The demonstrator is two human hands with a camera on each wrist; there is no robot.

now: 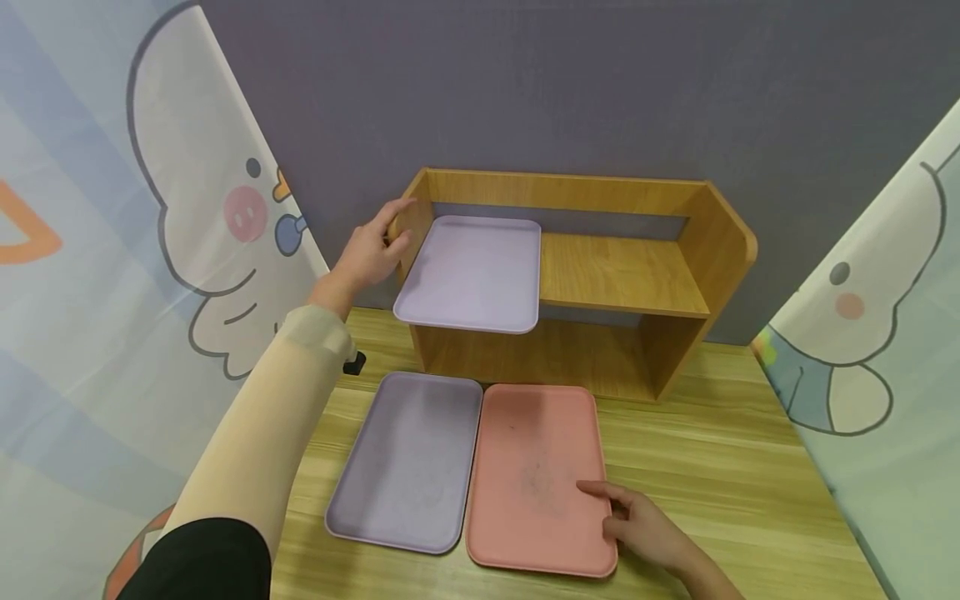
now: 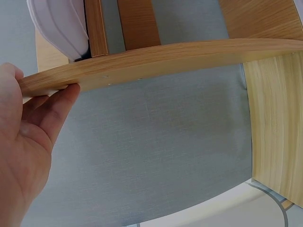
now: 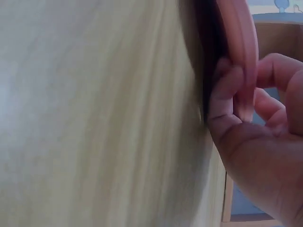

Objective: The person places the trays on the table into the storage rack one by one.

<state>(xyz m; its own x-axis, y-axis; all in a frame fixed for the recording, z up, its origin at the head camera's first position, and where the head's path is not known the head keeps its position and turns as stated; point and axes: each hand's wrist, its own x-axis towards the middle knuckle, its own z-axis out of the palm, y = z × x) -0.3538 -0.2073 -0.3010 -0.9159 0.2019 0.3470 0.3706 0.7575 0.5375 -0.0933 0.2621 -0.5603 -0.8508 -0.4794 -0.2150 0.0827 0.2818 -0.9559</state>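
Observation:
My left hand [image 1: 367, 254] grips the left side panel of a small two-tier wooden shelf [image 1: 622, 271]. In the left wrist view, the thumb and fingers of that hand [image 2: 26, 142] lie on opposite faces of the panel [image 2: 156, 56]. A pale lavender tray [image 1: 480, 271] rests on the shelf's upper board, its front edge overhanging. My right hand [image 1: 648, 529] pinches the right edge of a pink tray [image 1: 536, 442]. The right wrist view shows the fingers of this hand [image 3: 265, 146] on both sides of the pink rim [image 3: 240, 38], with some beneath it.
A darker purple tray [image 1: 416, 458] lies on the wood-grain table [image 1: 720, 467], left of the pink one and close against it. Behind the shelf stands a grey panel [image 1: 525, 92]. Cartoon-printed sheets [image 1: 202, 192] bound the left and right sides.

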